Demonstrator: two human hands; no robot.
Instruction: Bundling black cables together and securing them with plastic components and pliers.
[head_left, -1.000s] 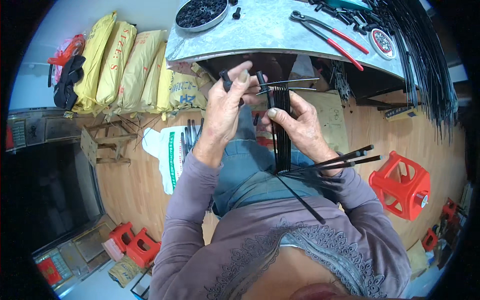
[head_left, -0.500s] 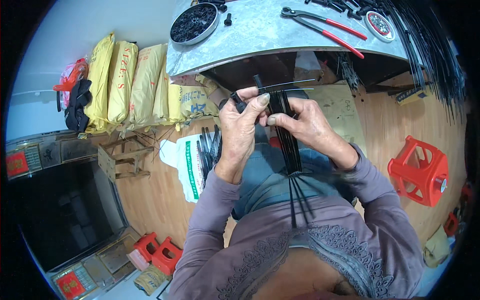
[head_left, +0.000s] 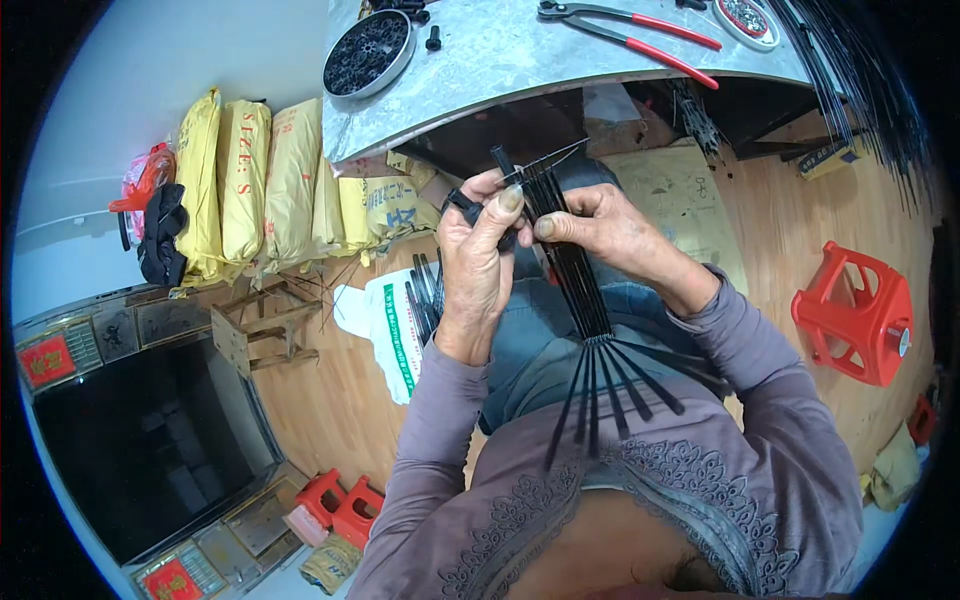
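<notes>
A bundle of thin black umbrella ribs (head_left: 580, 295) hangs between my hands over my lap. Its lower ends fan out from a row of joints toward my chest. My left hand (head_left: 470, 275) is closed round a black tubular plastic fitting (head_left: 462, 206), with its thumb pressed near the top of the ribs. Thin dark rods stick out to the right above that thumb. My right hand (head_left: 625, 240) pinches the upper right side of the bundle between thumb and fingers. The exact joint between fitting and ribs is hidden by my fingers.
On the grey tabletop (head_left: 480, 75) ahead are a bowl of small black parts (head_left: 368, 55), red-handled pincers (head_left: 640, 42) and a dish of small metal pieces (head_left: 746, 20). Long black rods (head_left: 850, 90) overhang its right end. A red stool (head_left: 855, 315) stands right; yellow sacks (head_left: 245, 180) lean left.
The lower ends of the ribs have spread into a wider fan. The thin rods above my left thumb now slant upward instead of lying nearly level. My view has shifted slightly.
</notes>
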